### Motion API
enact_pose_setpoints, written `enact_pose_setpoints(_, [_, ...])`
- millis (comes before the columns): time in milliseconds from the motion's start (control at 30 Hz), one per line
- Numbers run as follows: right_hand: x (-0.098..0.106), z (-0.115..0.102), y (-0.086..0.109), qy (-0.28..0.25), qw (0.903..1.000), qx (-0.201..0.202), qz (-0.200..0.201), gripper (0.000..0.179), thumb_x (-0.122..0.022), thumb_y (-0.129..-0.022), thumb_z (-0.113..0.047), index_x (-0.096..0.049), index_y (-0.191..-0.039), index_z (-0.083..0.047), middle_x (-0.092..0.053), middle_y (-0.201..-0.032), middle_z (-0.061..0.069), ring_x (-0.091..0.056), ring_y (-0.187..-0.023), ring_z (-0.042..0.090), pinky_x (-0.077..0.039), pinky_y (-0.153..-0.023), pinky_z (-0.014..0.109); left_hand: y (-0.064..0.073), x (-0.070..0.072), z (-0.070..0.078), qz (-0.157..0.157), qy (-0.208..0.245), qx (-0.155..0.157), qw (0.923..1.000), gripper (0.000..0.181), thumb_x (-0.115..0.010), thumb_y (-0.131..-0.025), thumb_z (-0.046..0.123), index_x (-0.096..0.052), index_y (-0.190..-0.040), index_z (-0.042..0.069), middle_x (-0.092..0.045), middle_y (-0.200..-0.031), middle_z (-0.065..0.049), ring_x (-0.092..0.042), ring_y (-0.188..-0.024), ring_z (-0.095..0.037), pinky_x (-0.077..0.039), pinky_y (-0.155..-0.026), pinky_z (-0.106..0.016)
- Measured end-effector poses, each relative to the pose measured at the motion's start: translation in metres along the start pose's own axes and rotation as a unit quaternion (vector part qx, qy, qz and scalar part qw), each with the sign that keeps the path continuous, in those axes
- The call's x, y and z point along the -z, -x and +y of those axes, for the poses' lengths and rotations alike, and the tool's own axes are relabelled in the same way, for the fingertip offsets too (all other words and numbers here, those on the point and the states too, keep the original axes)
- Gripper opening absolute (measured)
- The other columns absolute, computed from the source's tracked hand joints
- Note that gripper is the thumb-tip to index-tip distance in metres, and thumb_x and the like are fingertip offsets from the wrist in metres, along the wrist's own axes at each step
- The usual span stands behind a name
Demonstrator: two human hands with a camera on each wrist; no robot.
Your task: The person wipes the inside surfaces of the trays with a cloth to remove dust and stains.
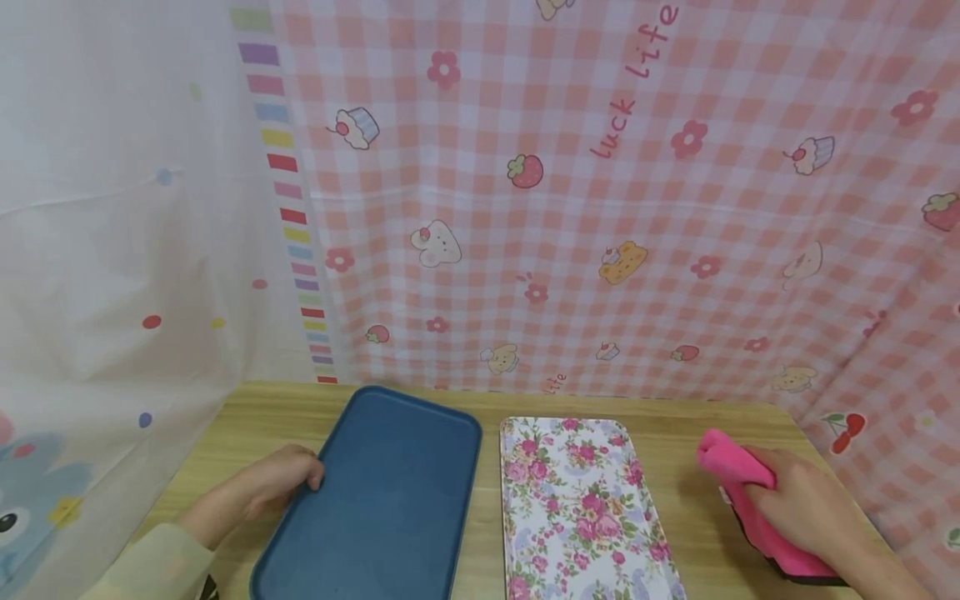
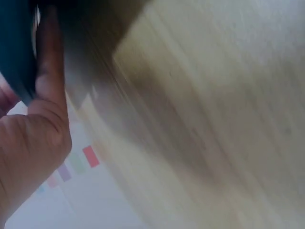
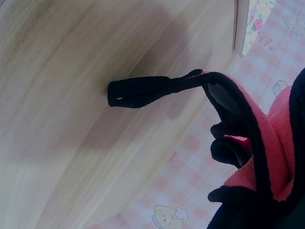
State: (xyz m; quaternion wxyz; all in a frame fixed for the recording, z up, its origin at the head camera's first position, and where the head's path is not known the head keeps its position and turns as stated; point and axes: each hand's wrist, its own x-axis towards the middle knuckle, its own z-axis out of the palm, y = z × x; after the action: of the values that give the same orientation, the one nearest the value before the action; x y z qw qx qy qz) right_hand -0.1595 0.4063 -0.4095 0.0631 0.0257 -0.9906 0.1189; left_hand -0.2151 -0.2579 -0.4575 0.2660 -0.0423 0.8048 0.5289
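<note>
A blue rectangular tray (image 1: 382,492) stands left of the middle in the head view. My left hand (image 1: 279,479) grips its left edge; in the left wrist view a finger (image 2: 50,71) lies along the side of the tray (image 2: 16,52). At the right of the head view, my right hand (image 1: 798,500) holds a folded pink cloth (image 1: 727,458) with dark edging. Its folds and black border hang over the wood in the right wrist view, where the cloth (image 3: 281,143) hides the hand.
Between the hands a white tray (image 1: 585,508) with pink flowers lies on the wooden table (image 1: 487,575). A pink checked curtain (image 1: 562,208) hangs along the back and right side, a white dotted one (image 1: 150,250) at the left.
</note>
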Motion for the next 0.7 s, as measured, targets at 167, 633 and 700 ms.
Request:
enact_pose_setpoints(167, [0.001,0.0,0.001,0.0,1.0,0.003,0.008,0.042,-0.073,-0.088,-0.017,-0.074,-0.129,-0.005,-0.077,-0.109,0.019,-0.065,-0.088,0.026,-0.053,-0.077,0.048,-0.001,0.003,-0.004,-0.038,0.044,-0.007,0.9983,0.066,-0.045,-0.075,0.0,-0.041,-0.136,-0.024,-0.06,-0.136,-0.027,-0.063,-0.105,-0.025,-0.055,-0.087,-0.036])
enact_pose_setpoints(633, [0.011,-0.002,-0.005,-0.018,0.9997,-0.008,0.012,0.045,-0.07,-0.091,-0.015,-0.069,-0.134,0.001,-0.074,-0.097,0.016,-0.055,-0.071,0.019,-0.041,-0.059,0.034,0.01,-0.003,-0.008,-0.098,0.143,-0.05,0.9836,0.077,-0.043,-0.074,-0.003,-0.032,-0.15,-0.012,-0.069,-0.118,-0.008,-0.069,-0.101,-0.021,-0.061,-0.085,-0.041])
enact_pose_setpoints(700, [0.014,-0.004,-0.006,-0.023,0.9996,-0.007,0.012,0.045,-0.069,-0.092,-0.014,-0.068,-0.134,0.002,-0.073,-0.095,0.015,-0.054,-0.07,0.019,-0.041,-0.059,0.034,0.012,-0.005,-0.006,-0.083,0.144,-0.051,0.9848,0.074,-0.042,-0.073,-0.004,-0.036,-0.146,-0.012,-0.069,-0.115,-0.007,-0.07,-0.098,-0.021,-0.061,-0.082,-0.04])
